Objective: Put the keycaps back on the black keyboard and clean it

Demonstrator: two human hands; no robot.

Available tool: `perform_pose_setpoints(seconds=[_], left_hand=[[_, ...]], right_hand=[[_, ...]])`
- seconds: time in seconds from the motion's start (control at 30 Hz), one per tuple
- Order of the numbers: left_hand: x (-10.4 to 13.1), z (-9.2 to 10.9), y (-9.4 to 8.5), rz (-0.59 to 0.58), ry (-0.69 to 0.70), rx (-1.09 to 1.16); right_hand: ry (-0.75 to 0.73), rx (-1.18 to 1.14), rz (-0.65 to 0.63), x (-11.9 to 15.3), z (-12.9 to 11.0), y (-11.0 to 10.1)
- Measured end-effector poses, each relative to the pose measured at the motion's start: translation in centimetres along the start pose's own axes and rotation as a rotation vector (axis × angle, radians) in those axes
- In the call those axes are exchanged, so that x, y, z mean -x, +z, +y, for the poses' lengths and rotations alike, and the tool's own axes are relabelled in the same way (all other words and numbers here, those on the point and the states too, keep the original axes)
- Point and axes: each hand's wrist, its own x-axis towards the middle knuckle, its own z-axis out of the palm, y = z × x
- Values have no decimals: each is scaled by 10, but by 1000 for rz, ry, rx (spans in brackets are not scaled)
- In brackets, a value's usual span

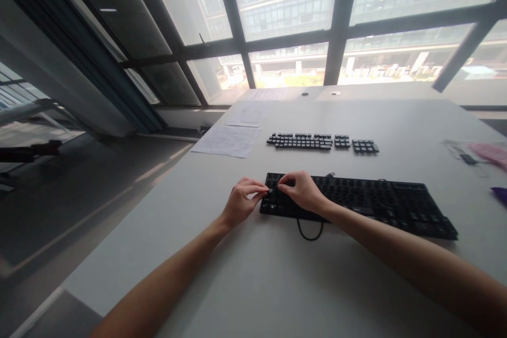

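Note:
A black keyboard [372, 198] lies on the white table, with bare key positions over much of it and a few keycaps [272, 207] at its lower left corner. At its left end, my left hand [243, 202] pinches a small dark keycap [270, 190] between thumb and fingertips. My right hand [304, 191] is closed in a pinch just to the right, over the keyboard's left part; what its fingertips hold, if anything, is too small to make out. Behind the keyboard, loose black keycaps [303, 141] sit in rows, in separate groups.
Printed paper sheets [227, 141] lie at the table's left back. A black cable loop [311, 237] sticks out at the keyboard's front edge, and a USB plug [330, 175] shows behind it. A pink item [491, 153] and a purple one [499, 194] lie far right. Windows stand behind the table.

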Motion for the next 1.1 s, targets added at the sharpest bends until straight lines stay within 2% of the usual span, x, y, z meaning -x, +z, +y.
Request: perform_pose_setpoints(seconds=[0.17,0.37,0.7,0.97,1.1], left_hand=[[-2,9,-9,-118,166,-183],[-2,24,-13,-161,187,-313],[-1,24,-8,-146,180,-279],[1,20,-2,-141,186,-286],[5,16,1,-116,192,-275]], right_hand=[[65,-93,-31,-7,0,-7],[242,-197,-26,-17,2,-20],[-83,144,7,5,-3,10],[-166,196,3,7,-2,8],[-281,262,0,10,0,9]])
